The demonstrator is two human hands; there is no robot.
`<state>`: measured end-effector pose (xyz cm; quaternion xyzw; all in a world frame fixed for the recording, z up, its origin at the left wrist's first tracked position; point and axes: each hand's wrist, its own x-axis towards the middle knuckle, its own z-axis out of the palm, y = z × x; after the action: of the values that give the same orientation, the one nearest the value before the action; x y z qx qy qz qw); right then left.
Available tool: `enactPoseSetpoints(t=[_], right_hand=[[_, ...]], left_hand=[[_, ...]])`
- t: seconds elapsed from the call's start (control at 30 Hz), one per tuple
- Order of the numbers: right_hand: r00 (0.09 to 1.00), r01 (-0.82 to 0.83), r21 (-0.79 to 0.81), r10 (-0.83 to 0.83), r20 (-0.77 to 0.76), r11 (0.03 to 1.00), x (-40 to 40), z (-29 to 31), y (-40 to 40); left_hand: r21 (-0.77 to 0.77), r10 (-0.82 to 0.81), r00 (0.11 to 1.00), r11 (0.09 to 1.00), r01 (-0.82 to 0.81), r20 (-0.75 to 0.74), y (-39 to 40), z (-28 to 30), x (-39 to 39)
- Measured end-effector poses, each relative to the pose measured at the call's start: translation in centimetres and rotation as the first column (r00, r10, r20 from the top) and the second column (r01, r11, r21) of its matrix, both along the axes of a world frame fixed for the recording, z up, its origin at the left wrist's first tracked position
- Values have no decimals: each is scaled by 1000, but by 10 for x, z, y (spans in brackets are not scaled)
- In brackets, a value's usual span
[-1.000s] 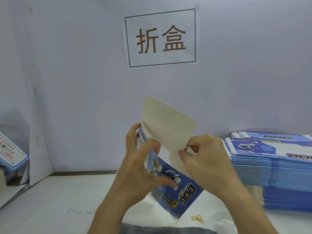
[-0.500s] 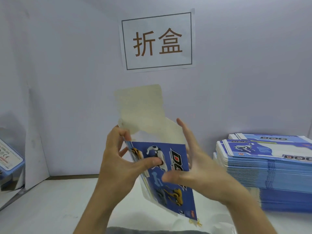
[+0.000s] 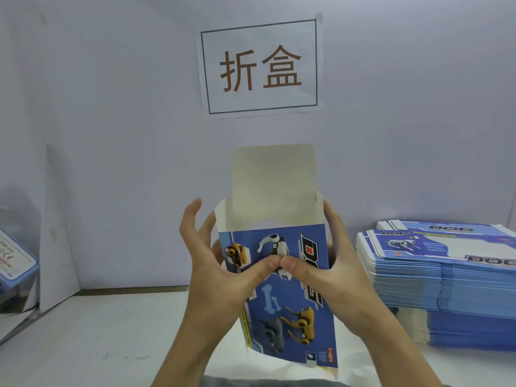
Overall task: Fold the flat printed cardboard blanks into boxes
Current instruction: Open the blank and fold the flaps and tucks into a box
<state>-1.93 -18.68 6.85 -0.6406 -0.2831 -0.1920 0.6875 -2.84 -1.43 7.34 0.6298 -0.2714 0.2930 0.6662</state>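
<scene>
A person's left hand (image 3: pixel 220 263) and right hand (image 3: pixel 332 263) grip an opened blue printed cardboard box (image 3: pixel 282 289) upright above the white table (image 3: pixel 92 339), thumbs meeting on its front, top flap raised. A tall stack of flat blue blanks (image 3: pixel 446 286) sits well apart at right; open tabletop lies left.

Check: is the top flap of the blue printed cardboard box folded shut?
No, the blue printed cardboard box has its plain top flap standing upright, mouth open.
</scene>
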Motion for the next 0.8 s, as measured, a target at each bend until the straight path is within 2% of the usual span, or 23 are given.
enactPoseSetpoints(t=[0.07, 0.17, 0.23, 0.33, 0.43, 0.5, 0.67, 0.8], right_hand=[[1000, -18, -11, 18, 3, 1000, 2, 0, 2], [1000, -28, -15, 28, -11, 999, 4, -1, 5], [999, -15, 36, 17, -49, 999, 6, -2, 7], [994, 92, 122, -84, -69, 988, 7, -3, 10], [990, 136, 107, -140, 27, 985, 6, -4, 10], [991, 110, 84, -116, 63, 990, 4, -1, 9], [987, 133, 87, -140, 78, 987, 2, 1, 13], [984, 147, 93, -155, 89, 985, 5, -1, 12]], left_hand=[[-33, -62, 996, 998, 60, -71, 1, -4, 3], [29, -65, 987, 997, 70, -144, 4, -9, 7], [38, -26, 990, 999, 31, -136, 4, -12, 11], [28, 36, 994, 999, -33, -102, -3, -13, 11], [6, 71, 992, 997, -71, -108, -11, -11, 10], [-5, 100, 988, 995, -101, -119, -14, -10, 9], [-23, 27, 997, 999, -29, -68, -15, -8, 6], [33, 23, 1000, 999, -23, -18, -15, -7, 6]])
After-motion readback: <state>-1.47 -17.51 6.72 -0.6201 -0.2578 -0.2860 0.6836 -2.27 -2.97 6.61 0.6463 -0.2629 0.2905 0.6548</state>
